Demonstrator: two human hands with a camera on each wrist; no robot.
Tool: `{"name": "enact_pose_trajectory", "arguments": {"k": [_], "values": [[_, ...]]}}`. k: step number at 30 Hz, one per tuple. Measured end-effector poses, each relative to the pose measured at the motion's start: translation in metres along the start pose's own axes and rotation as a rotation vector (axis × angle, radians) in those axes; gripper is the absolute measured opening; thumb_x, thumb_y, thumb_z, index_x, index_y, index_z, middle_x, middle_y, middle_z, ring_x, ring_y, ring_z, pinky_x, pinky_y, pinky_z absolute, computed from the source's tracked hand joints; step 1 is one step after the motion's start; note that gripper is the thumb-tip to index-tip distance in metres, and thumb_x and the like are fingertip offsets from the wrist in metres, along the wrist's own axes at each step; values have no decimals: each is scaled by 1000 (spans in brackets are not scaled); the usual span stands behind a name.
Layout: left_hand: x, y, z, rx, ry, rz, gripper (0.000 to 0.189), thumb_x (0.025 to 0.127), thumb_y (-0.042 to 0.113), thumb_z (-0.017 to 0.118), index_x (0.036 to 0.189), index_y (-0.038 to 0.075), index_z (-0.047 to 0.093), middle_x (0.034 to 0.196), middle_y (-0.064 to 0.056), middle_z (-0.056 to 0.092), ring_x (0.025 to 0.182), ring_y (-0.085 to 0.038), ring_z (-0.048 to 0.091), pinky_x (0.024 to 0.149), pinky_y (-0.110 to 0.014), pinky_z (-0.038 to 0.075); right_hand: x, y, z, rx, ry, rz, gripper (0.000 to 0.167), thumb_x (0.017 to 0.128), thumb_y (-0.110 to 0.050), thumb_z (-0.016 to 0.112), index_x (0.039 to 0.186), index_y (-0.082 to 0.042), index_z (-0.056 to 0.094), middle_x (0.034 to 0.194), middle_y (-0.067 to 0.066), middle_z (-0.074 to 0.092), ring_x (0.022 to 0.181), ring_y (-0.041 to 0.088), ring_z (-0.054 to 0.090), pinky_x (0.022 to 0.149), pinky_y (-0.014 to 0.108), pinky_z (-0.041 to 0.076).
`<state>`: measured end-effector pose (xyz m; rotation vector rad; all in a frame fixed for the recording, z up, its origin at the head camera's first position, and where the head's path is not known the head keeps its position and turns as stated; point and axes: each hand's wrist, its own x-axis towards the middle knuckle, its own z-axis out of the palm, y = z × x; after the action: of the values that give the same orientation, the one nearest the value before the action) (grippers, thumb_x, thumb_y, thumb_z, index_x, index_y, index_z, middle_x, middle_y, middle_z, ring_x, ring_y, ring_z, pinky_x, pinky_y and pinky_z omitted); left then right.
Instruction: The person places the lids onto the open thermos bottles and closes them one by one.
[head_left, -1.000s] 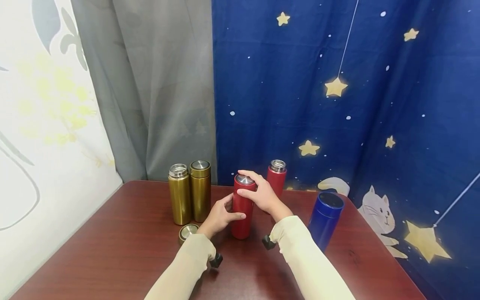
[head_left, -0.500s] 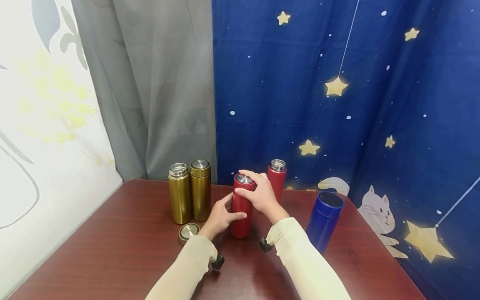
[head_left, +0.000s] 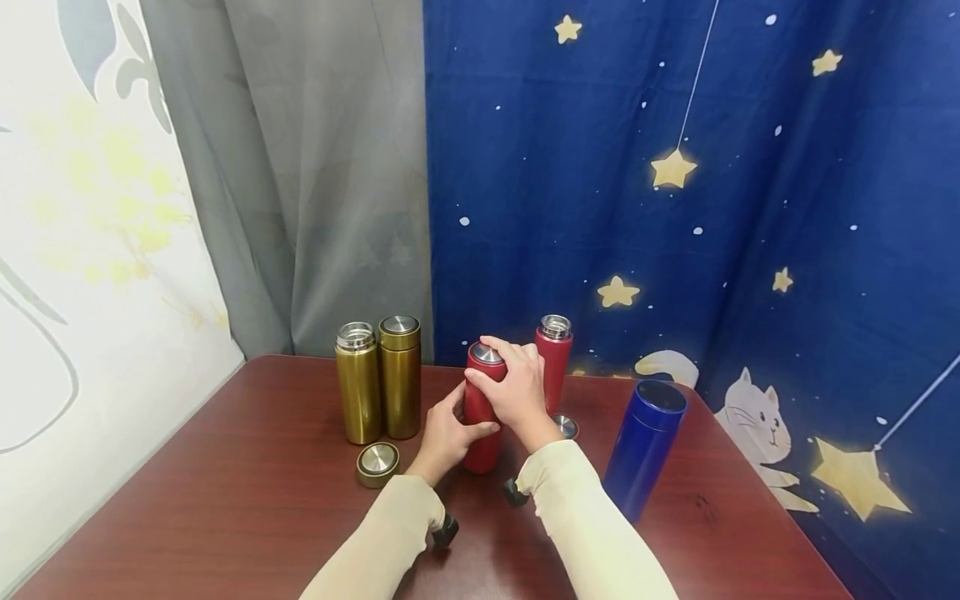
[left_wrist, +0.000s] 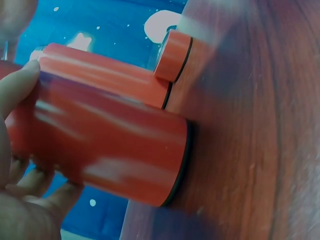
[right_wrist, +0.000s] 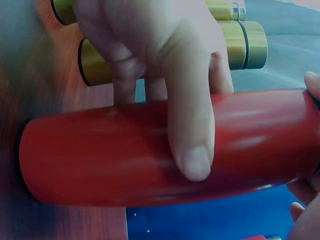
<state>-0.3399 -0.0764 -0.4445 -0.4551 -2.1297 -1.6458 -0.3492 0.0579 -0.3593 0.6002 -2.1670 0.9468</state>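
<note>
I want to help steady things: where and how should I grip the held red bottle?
Probably wrap the lower body of the held red bottle, from the person's side: that straight round wall is uncovered, while the left hand grips mid-body and the right hand the top.

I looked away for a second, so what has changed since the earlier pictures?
The right hand has turned on the red cap, its wrist swinging left and uncovering a loose red lid by the rear red bottle. Nothing was newly gripped or let go. The left hand still holds the front red bottle; the gold bottles and blue bottle stayed put.
</note>
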Motion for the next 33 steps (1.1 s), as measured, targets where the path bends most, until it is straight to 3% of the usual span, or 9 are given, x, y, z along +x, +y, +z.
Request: {"name": "enact_pose_trajectory", "arguments": {"k": [5, 10, 18, 28, 33], "values": [[-4, 1, 5, 85, 68, 15, 80, 69, 28, 90, 140, 14, 53, 111, -7, 70, 97, -21, 68, 86, -37, 54, -2, -5, 3, -45, 37, 0, 51, 78, -41, 77, 123, -19, 67, 108, 7, 69, 97, 25, 49, 89, 46, 36], [-6, 5, 6, 135, 84, -14, 81, 70, 32, 88, 141, 16, 52, 112, -8, 69, 99, -23, 67, 87, -40, 54, -2, -8, 5, -60, 47, 32, 51, 79, -42, 77, 124, -21, 65, 111, 6, 68, 100, 26, 47, 95, 48, 31], [-4, 8, 3, 112, 37, -59, 83, 70, 28, 89, 142, 14, 49, 119, -10, 66, 104, -27, 65, 89, -42, 53, -4, -12, 2, 0, -20, 112, 51, 82, -42, 75, 127, -23, 62, 117, 8, 63, 106, 26, 47, 89, 47, 37], [-3, 13, 0, 190, -1, -60, 81, 72, 28, 87, 142, 14, 48, 117, -10, 67, 101, -26, 66, 87, -42, 54, -8, -5, -2, 139, -68, 120, 57, 83, -34, 76, 135, -23, 55, 124, 8, 59, 110, 25, 50, 85, 43, 52], [-4, 14, -2, 204, -14, -45, 80, 72, 28, 87, 140, 11, 49, 118, -10, 66, 102, -26, 66, 88, -42, 54, -11, -3, -3, 167, -85, 122, 64, 84, -31, 74, 142, -27, 48, 129, 10, 57, 116, 26, 52, 89, 46, 51]]}}
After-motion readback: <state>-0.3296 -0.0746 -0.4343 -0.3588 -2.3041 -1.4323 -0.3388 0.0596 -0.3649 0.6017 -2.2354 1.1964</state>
